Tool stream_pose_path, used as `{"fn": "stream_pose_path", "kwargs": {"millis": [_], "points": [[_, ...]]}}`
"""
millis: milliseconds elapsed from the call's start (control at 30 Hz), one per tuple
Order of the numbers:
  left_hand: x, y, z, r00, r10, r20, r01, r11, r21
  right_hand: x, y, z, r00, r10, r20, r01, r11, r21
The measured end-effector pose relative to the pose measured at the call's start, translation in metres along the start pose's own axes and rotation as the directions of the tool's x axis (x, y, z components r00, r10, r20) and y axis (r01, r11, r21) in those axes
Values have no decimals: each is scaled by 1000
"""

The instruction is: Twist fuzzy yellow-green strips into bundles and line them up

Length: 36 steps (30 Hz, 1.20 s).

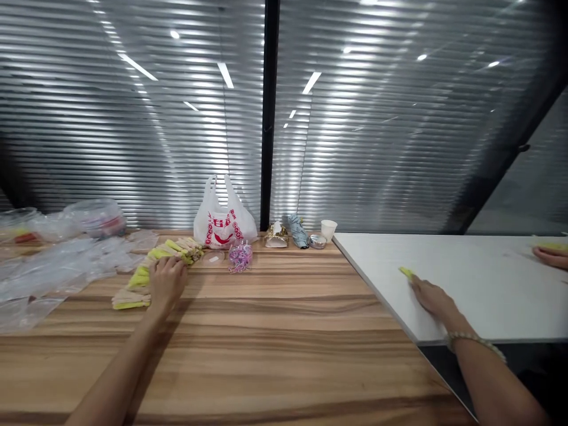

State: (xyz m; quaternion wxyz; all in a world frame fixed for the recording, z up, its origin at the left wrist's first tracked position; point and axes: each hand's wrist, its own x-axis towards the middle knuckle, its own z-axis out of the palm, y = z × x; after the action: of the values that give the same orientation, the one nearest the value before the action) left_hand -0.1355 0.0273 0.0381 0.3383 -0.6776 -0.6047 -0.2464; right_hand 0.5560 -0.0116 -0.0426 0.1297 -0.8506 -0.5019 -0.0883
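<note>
On the left of the wooden table lies a row of small flat yellow-and-beige pieces (141, 277), overlapping one another. My left hand (167, 281) is over this row with its fingers curled down among the pieces; the fingertips are partly hidden, so what they grip does not show. Out to the right, my right hand (432, 299) is above the white table, palm down. Its closed fingers hold a small yellow piece (406, 273) that sticks out past the fingertips. A beaded bracelet (477, 338) circles my right wrist.
Clear plastic bags (66, 266) spread across the left. Along the back stand a white carrier bag (224, 222), purple twist ties (240, 257), a tissue pack (277, 235), a tin (316, 241) and a paper cup (328, 229). Another person's hand (551, 257) is at the far right.
</note>
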Motion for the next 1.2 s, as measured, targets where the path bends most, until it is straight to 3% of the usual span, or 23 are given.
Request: {"fn": "stream_pose_path", "kwargs": {"millis": [100, 200, 267, 300, 433, 467, 567, 600, 667, 733, 767, 900, 967, 1067, 1200], "points": [[0, 4, 2, 999, 52, 2, -52, 998, -35, -5, -15, -4, 997, 12, 80, -9, 999, -41], [0, 8, 2, 997, 77, -2, -77, 992, -103, -9, -51, -14, 999, 26, -28, -24, 997, 68], [1, 10, 2, 996, 86, 6, -84, 984, -156, -10, -85, -20, 991, 79, -105, -39, 941, 336], [2, 12, 1, 996, 92, 19, -87, 978, -188, -10, -104, -22, 985, 129, -113, -54, 860, 507], [2, 23, 3, 992, 86, 96, -37, 903, -428, -25, -199, -31, 990, 55, -134, 55, 712, 700], [2, 29, 3, 991, 68, 119, 4, 853, -522, -36, -226, -34, 990, -8, -140, 110, 661, 742], [-2, 55, -1, 957, -17, 290, 245, 583, -775, -81, -299, -44, 939, -277, -206, 282, 273, 920], [-3, 66, -4, 917, -28, 398, 364, 469, -805, -99, -319, -47, 910, -358, -209, 291, 192, 937], [-8, 88, -12, 796, 50, 603, 582, 209, -786, -133, -348, -52, 859, -469, -207, 283, 97, 954], [-13, 106, -19, 688, 182, 703, 714, 10, -701, -160, -363, -54, 820, -521, -238, 319, 72, 945], [-16, 113, -22, 654, 235, 719, 747, -51, -663, -170, -366, -54, 808, -531, -254, 344, 76, 936], [-26, 127, -25, 650, 229, 725, 758, -255, -600, -188, -363, -54, 707, -636, -308, 448, 66, 892], [-28, 128, -24, 645, 202, 737, 754, -323, -572, -189, -361, -55, 683, -662, -307, 456, 59, 888], [-28, 129, -24, 638, 182, 748, 747, -384, -543, -188, -360, -54, 717, -644, -267, 397, 62, 916], [-27, 131, -28, 635, 159, 756, 743, -396, -540, -184, -362, -47, 792, -580, -192, 294, 87, 952]]}}
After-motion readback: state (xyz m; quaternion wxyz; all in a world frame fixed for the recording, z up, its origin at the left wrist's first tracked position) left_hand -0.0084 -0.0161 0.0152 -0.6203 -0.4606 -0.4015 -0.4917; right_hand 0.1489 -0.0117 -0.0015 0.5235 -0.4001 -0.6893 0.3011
